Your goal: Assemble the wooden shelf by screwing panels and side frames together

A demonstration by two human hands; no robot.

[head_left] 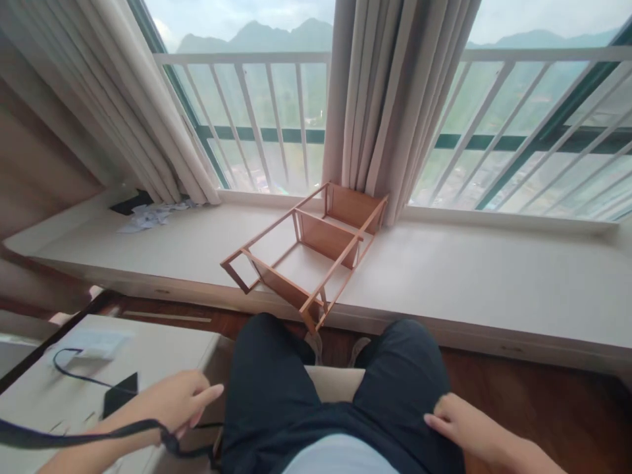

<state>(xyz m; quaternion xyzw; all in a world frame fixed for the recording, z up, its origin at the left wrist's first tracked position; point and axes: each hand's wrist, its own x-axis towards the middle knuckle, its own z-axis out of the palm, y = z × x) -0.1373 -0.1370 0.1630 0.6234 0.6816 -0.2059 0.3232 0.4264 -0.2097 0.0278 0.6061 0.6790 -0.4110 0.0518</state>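
Observation:
My left hand (185,400) is over the right edge of the white table, index finger stretched out and the others loosely bent, with nothing seen in it. A dark strap (123,431) crosses my left wrist and hangs below it. My right hand (457,424) is at my right thigh, its fingers curled in and nothing visible in them. In front of my knees a brown wooden rack (323,235) with three shelf panels lies on its side on the white window ledge, its near end jutting past the ledge's front edge. Neither hand touches it.
The white table (187,342) at left carries a dark flat object (120,395) with a cord and a pale bluish packet (93,343). Crumpled white papers (145,217) lie at the left of the window ledge (494,276). Grey curtains (380,99) hang behind the rack.

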